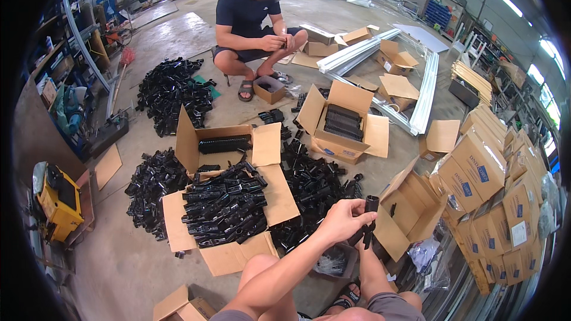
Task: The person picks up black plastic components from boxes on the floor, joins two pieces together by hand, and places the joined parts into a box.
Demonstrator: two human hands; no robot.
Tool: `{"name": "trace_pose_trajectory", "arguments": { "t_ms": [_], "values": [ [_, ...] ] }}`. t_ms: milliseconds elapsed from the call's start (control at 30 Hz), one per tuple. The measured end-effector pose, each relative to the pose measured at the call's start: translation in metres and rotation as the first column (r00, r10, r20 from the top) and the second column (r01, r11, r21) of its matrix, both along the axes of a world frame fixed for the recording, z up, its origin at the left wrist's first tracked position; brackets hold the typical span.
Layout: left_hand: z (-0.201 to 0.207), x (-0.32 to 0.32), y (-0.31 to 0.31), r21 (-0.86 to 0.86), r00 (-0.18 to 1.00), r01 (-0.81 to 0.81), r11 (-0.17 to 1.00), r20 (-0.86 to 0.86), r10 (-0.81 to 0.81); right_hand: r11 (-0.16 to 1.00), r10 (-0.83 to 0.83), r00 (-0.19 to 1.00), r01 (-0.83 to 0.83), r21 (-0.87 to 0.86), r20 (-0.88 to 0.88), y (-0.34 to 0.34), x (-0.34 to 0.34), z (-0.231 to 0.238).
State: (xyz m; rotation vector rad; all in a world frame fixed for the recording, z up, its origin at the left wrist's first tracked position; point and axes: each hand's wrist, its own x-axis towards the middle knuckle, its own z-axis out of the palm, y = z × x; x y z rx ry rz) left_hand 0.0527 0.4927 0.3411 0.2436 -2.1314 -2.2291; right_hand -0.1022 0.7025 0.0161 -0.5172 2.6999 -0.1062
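My left hand (pixel 347 221) is closed, its thumb and fingers pinching a black tubular part (pixel 372 204) held upright. My right forearm (pixel 370 270) rises toward the underside of this part, where dark pieces hide most of the hand, so its fingers cannot be made out. To the left, many similar black parts (pixel 226 205) lie heaped over the front of an open cardboard box (pixel 270 145). Neat rows of black pieces (pixel 223 144) fill the back of that box. Just below my hands sits a small box with clear plastic bags (pixel 333 261).
Loose piles of black parts (pixel 172 95) lie on the floor. A co-worker (pixel 248 30) squats opposite, both hands on a small dark piece. Another open box (pixel 344 122) holds stacked black pieces. At right stand an open carton (pixel 416 205) and stacked closed cartons (pixel 470 169).
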Motion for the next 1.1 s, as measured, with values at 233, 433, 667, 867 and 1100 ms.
{"name": "trace_pose_trajectory", "arguments": {
  "t_ms": [233,433,667,867,1100],
  "values": [
    [-0.003,0.006,-0.011,0.144,0.997,-0.075,0.987,-0.01,0.077,0.941,0.034,0.999,-0.041,-0.335,-0.026,-0.006,0.024,0.066],
    [-0.009,-0.001,-0.008,0.11,0.998,-0.04,0.993,-0.04,0.045,0.405,-0.069,0.801,0.567,-0.717,0.594,0.01,0.039,0.191],
    [0.001,0.009,-0.015,0.312,0.992,0.122,0.942,-0.045,-0.114,0.063,-0.081,0.955,0.289,-0.955,0.284,-0.013,0.12,0.345],
    [0.009,0.013,-0.004,0.43,0.952,0.304,0.85,-0.106,-0.287,-0.066,-0.097,0.986,0.131,-0.989,0.137,-0.012,0.154,0.362],
    [0.007,0.013,0.009,0.421,0.947,0.315,0.851,-0.083,-0.309,0.086,-0.208,0.971,-0.099,-0.991,-0.115,-0.006,0.15,0.344]
  ]
}}
